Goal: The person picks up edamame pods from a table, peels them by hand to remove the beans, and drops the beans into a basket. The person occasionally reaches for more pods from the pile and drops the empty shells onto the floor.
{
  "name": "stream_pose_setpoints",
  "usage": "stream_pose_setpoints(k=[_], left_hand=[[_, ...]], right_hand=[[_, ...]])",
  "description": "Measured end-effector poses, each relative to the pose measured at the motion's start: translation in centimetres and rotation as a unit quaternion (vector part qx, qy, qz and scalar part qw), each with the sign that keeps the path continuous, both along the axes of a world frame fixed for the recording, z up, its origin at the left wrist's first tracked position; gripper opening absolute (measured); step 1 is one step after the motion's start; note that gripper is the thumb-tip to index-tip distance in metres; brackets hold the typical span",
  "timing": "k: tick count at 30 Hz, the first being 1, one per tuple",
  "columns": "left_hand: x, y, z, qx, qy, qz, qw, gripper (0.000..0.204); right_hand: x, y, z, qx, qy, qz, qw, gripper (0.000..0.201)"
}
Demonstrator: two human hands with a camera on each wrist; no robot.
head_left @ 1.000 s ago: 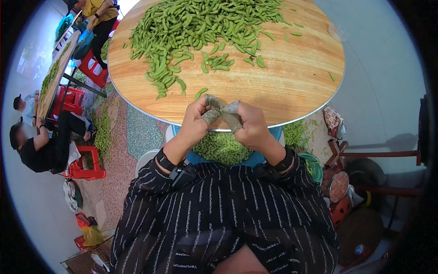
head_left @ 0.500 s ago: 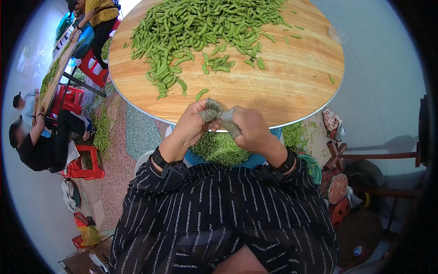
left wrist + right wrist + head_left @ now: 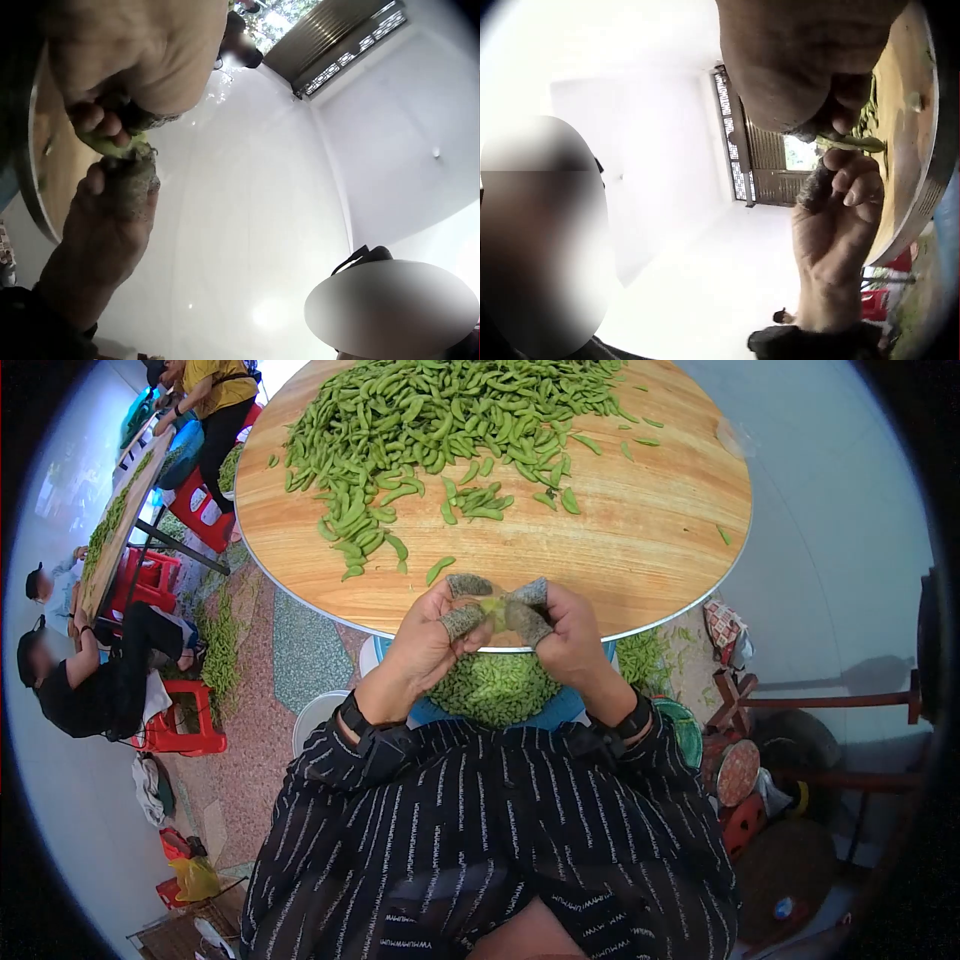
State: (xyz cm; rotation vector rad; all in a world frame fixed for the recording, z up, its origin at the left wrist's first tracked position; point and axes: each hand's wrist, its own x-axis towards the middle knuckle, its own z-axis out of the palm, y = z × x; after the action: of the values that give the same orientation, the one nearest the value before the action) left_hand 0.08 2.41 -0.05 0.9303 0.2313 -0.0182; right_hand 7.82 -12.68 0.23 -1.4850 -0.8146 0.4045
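Note:
Over the table's near edge, my left hand (image 3: 420,645) and right hand (image 3: 577,638) meet, thumb and forefinger of each wrapped in grey-green coverings. A green soybean pod (image 3: 493,612), blurred in the head view, is pinched between both hands' fingertips. The left wrist view shows the pod (image 3: 101,144) bridging the two hands. In the right wrist view, one end of the pod (image 3: 864,142) sticks out past the fingers. Directly below the hands, a heap of shelled green beans (image 3: 490,685) fills a blue basin (image 3: 565,710).
A large pile of pods (image 3: 440,415) covers the far part of the round wooden table (image 3: 620,550), with a single pod (image 3: 439,569) near my left hand. At left, people sit by another table (image 3: 125,525) with red stools (image 3: 190,720). A white bucket (image 3: 318,718) stands beside my left arm.
My hands were pressed close together half a second ago, the right covering the left's fingertips. They have since drawn slightly apart, the right moving rightward, with the green pod showing between them.

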Motion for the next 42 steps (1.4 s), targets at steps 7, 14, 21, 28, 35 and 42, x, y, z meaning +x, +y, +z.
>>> stream_pose_setpoints(k=[7,14,21,28,35,42], left_hand=[[-2.5,0.5,-0.5,0.39,-0.118,-0.164,0.898,0.016],[-1.6,2.3,3.0,0.528,-0.036,-0.046,0.847,0.017],[5.0,5.6,0.5,0.773,-0.022,0.005,0.633,0.023],[5.1,6.1,0.1,0.823,-0.001,-0.018,0.567,0.02],[3.7,6.0,1.4,0.265,0.005,0.095,0.959,0.004],[1.7,-0.2,0.0,0.201,-0.138,0.162,0.956,0.016]], right_hand=[[2.7,-9.8,2.8,-0.169,-0.012,-0.049,0.984,0.013],[3.2,-20.2,-0.8,-0.567,-0.229,-0.207,0.764,0.016],[2.2,-6.0,-0.5,-0.192,-0.289,-0.078,0.935,0.019],[0.7,-2.2,-2.1,-0.187,-0.36,0.082,0.91,0.011],[1.0,-4.6,-1.4,-0.113,-0.206,0.091,0.968,0.038],[0.1,-0.8,1.1,0.057,0.346,0.144,0.925,0.036]])
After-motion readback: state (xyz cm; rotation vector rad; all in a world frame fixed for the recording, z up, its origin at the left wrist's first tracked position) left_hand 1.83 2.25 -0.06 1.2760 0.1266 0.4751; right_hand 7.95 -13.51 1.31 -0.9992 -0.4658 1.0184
